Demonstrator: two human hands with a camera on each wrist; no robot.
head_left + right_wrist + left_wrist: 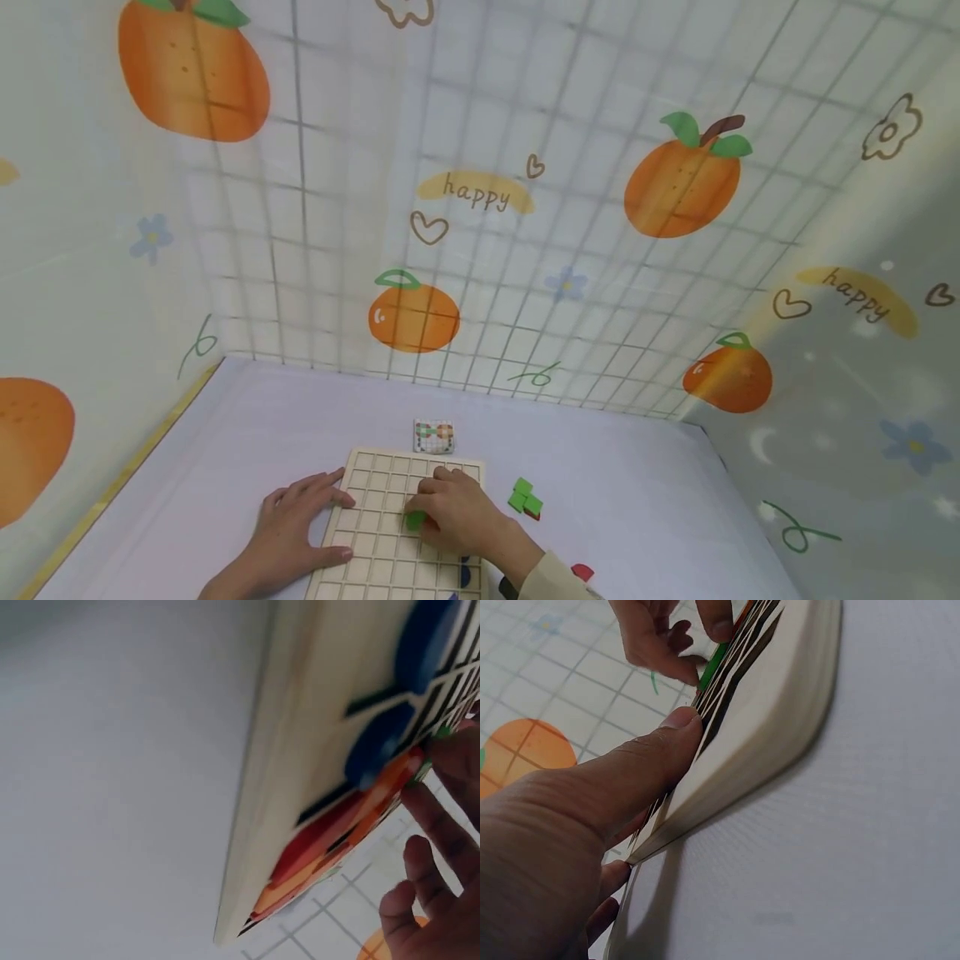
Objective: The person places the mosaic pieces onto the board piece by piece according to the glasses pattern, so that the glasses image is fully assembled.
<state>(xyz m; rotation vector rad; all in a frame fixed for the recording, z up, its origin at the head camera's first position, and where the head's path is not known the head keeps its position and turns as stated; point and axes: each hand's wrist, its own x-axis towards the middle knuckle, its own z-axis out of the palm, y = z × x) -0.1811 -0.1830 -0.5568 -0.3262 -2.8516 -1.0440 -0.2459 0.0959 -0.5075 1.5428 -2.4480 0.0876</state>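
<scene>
Looks like a small play or recording booth, not a lived-in room. Walled on three sides by a printed cloth with oranges, flowers, hearts and the word "happy", a grid showing through it. Floored by a pale tabletop across the bottom of the frame, bearing a wooden grid board and coloured blocks.

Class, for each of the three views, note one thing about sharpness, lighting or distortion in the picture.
Head view: wide-angle bending curves the wall grid; the board and both hands are fairly sharp. Left wrist view: the left hand fills the foreground, dark and soft, casting a shadow below the board edge. Right wrist view: heavily blurred; blue pieces and the right hand smear.
</scene>
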